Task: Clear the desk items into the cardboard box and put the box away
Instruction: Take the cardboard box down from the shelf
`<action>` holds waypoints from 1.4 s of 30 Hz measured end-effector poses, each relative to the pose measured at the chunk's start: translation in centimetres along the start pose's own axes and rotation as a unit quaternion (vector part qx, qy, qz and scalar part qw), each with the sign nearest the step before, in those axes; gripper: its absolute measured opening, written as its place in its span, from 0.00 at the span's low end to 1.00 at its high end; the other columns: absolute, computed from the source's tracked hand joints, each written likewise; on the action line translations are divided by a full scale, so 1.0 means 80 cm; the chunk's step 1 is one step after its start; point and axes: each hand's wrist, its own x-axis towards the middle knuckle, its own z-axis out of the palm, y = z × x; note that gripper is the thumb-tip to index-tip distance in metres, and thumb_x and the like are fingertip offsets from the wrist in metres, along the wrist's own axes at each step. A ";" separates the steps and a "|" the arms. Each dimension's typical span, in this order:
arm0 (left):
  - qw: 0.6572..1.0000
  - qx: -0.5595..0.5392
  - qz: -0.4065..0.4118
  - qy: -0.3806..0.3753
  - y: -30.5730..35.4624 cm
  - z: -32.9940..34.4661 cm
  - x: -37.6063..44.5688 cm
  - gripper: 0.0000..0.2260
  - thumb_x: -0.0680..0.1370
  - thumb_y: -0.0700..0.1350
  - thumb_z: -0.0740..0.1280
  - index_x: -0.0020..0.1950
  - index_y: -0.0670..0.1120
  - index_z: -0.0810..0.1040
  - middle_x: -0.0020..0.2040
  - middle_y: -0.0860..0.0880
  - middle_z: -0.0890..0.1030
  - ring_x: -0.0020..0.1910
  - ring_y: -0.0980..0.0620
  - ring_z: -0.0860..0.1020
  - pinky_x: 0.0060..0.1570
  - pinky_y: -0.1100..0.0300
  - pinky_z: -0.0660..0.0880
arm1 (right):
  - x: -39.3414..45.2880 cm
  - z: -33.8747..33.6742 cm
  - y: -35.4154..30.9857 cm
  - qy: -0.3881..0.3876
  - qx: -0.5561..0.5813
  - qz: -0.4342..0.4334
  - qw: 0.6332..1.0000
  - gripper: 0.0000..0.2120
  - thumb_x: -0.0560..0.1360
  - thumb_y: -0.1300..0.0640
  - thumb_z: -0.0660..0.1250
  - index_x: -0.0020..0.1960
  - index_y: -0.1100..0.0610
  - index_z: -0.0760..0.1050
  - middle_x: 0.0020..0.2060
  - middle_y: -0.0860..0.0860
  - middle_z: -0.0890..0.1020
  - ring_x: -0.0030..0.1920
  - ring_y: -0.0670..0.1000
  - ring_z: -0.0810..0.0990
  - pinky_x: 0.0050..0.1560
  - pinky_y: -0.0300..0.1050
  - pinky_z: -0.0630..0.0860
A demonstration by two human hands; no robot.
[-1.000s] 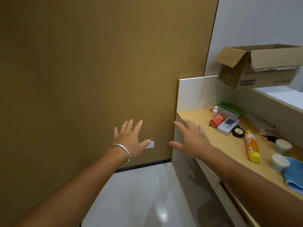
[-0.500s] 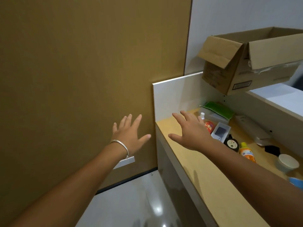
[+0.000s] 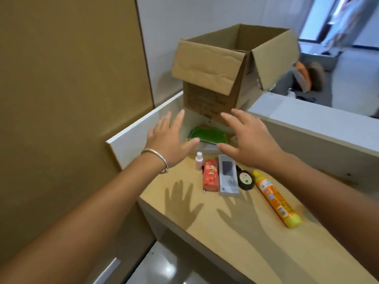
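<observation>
Box [image 3: 229, 78] sits up on white partition ledge [image 3: 307, 117], beyond and above both hands, flaps open, mouth up. Left hand [image 3: 170, 144] and right hand [image 3: 250, 140] raised side by side under it, fingers spread and straight, holding nothing, not touching box. Right fingertips nearer box's lower corner; left hand off toward its left face. Desk [image 3: 235, 232] items lie below hands: red pack [image 3: 210, 178], grey case [image 3: 227, 178], yellow bottle [image 3: 276, 199]. Likely next: hands rise, close on box sides.

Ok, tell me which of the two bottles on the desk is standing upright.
The small pink bottle with the white cap, at the left end of the row. The other, the long yellow-and-orange bottle, lies flat on its side at the right end.
</observation>
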 end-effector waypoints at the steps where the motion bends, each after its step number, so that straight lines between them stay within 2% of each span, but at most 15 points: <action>1: 1.000 -0.024 0.016 0.003 0.005 -0.002 0.018 0.39 0.74 0.68 0.57 0.78 0.56 0.44 0.79 0.46 0.50 0.77 0.47 0.50 0.73 0.43 0.53 | 0.003 -0.011 0.007 0.012 -0.002 0.013 1.000 0.38 0.72 0.38 0.66 0.77 0.49 0.57 0.75 0.55 0.61 0.74 0.55 0.58 0.72 0.59 0.58; 5: 0.990 -0.121 0.064 0.027 0.027 -0.010 0.071 0.40 0.74 0.66 0.61 0.78 0.56 0.44 0.79 0.47 0.49 0.77 0.47 0.50 0.73 0.44 0.55 | 0.013 -0.059 0.035 0.063 -0.011 0.055 0.996 0.37 0.72 0.39 0.66 0.76 0.49 0.58 0.75 0.55 0.62 0.73 0.56 0.60 0.71 0.56 0.61; 9: 0.974 -0.174 0.091 0.109 0.053 -0.025 0.115 0.39 0.75 0.63 0.63 0.78 0.56 0.44 0.79 0.47 0.46 0.77 0.46 0.49 0.73 0.43 0.57 | 0.038 -0.101 0.076 0.119 -0.028 0.075 0.990 0.36 0.73 0.38 0.64 0.76 0.47 0.57 0.75 0.51 0.61 0.74 0.53 0.59 0.71 0.57 0.61; 12: 0.966 -0.160 0.113 0.166 0.072 -0.037 0.140 0.38 0.75 0.63 0.63 0.78 0.56 0.47 0.79 0.48 0.46 0.77 0.46 0.48 0.72 0.42 0.55 | 0.078 -0.121 0.123 0.135 -0.035 0.092 0.986 0.35 0.74 0.37 0.62 0.76 0.46 0.57 0.74 0.51 0.61 0.73 0.54 0.60 0.71 0.61 0.61; 16: 0.971 -0.091 0.150 0.161 0.091 -0.040 0.165 0.38 0.73 0.66 0.63 0.77 0.57 0.52 0.79 0.47 0.49 0.77 0.46 0.46 0.72 0.40 0.54 | 0.136 -0.127 0.188 0.142 -0.014 0.092 0.985 0.36 0.74 0.33 0.59 0.76 0.48 0.58 0.74 0.53 0.63 0.73 0.57 0.60 0.70 0.62 0.62; 19: 0.972 -0.049 0.168 0.155 0.101 -0.038 0.178 0.40 0.69 0.69 0.64 0.76 0.58 0.54 0.78 0.46 0.51 0.77 0.46 0.47 0.70 0.46 0.52 | 0.166 -0.111 0.217 0.119 0.001 0.054 0.991 0.37 0.72 0.30 0.58 0.76 0.46 0.57 0.75 0.52 0.60 0.74 0.56 0.57 0.71 0.60 0.59; 22: 0.971 -0.052 0.166 0.164 0.109 -0.039 0.188 0.39 0.67 0.68 0.68 0.73 0.56 0.61 0.74 0.46 0.57 0.75 0.44 0.54 0.66 0.53 0.59 | 0.183 -0.088 0.226 0.095 0.019 -0.031 0.995 0.36 0.73 0.33 0.60 0.76 0.47 0.58 0.74 0.50 0.62 0.73 0.52 0.58 0.71 0.46 0.54; 24: 0.969 -0.068 0.165 0.172 0.112 -0.041 0.193 0.35 0.66 0.66 0.70 0.68 0.54 0.67 0.70 0.46 0.61 0.72 0.45 0.59 0.63 0.52 0.67 | 0.190 -0.081 0.225 0.104 0.041 -0.079 0.991 0.36 0.73 0.36 0.62 0.75 0.50 0.59 0.74 0.50 0.63 0.73 0.50 0.58 0.69 0.31 0.45; 25: 0.967 -0.077 0.168 0.175 0.113 -0.043 0.195 0.33 0.65 0.65 0.71 0.65 0.52 0.68 0.68 0.46 0.63 0.70 0.45 0.61 0.62 0.51 0.69 | 0.192 -0.079 0.223 0.109 0.054 -0.098 0.988 0.36 0.73 0.37 0.63 0.75 0.50 0.59 0.74 0.50 0.62 0.74 0.48 0.56 0.69 0.29 0.42; 28: 0.960 -0.087 0.193 0.185 0.115 -0.045 0.199 0.30 0.65 0.62 0.72 0.57 0.46 0.70 0.59 0.50 0.67 0.63 0.49 0.65 0.62 0.47 0.70 | 0.199 -0.077 0.215 0.109 0.067 -0.160 0.979 0.36 0.73 0.37 0.63 0.75 0.51 0.60 0.74 0.51 0.63 0.76 0.49 0.55 0.74 0.44 0.50; 30: 0.959 -0.090 0.194 0.185 0.114 -0.046 0.200 0.28 0.65 0.62 0.72 0.54 0.46 0.70 0.54 0.52 0.68 0.58 0.52 0.65 0.58 0.47 0.71 | 0.200 -0.075 0.208 0.115 0.062 -0.184 0.974 0.35 0.73 0.36 0.63 0.74 0.53 0.64 0.70 0.53 0.67 0.73 0.53 0.61 0.73 0.45 0.55; 32: 0.962 -0.093 0.183 0.180 0.111 -0.046 0.197 0.28 0.64 0.65 0.72 0.54 0.48 0.71 0.51 0.52 0.69 0.54 0.53 0.65 0.50 0.55 0.71 | 0.198 -0.074 0.199 0.130 0.055 -0.192 0.971 0.33 0.72 0.36 0.65 0.71 0.53 0.67 0.65 0.56 0.70 0.67 0.56 0.67 0.69 0.50 0.63; 34: 0.966 -0.080 0.175 0.172 0.105 -0.045 0.189 0.27 0.63 0.69 0.71 0.52 0.51 0.76 0.50 0.50 0.71 0.52 0.52 0.66 0.49 0.61 0.67 | 0.192 -0.072 0.186 0.143 0.037 -0.198 0.969 0.30 0.71 0.37 0.67 0.67 0.52 0.71 0.60 0.57 0.72 0.62 0.58 0.69 0.65 0.56 0.66; 38: 0.967 -0.093 0.172 0.165 0.087 -0.037 0.166 0.24 0.61 0.69 0.70 0.41 0.51 0.80 0.44 0.49 0.70 0.49 0.48 0.68 0.46 0.66 0.65 | 0.166 -0.065 0.149 0.165 -0.020 -0.204 0.965 0.24 0.70 0.39 0.69 0.60 0.53 0.75 0.53 0.58 0.74 0.57 0.60 0.71 0.70 0.58 0.58; 42: 0.950 -0.141 0.212 0.179 0.058 -0.035 0.127 0.21 0.61 0.64 0.73 0.39 0.47 0.80 0.44 0.49 0.70 0.48 0.48 0.70 0.46 0.67 0.66 | 0.120 -0.062 0.099 0.177 -0.041 -0.196 0.964 0.22 0.71 0.38 0.68 0.56 0.53 0.75 0.49 0.56 0.74 0.51 0.59 0.72 0.61 0.57 0.67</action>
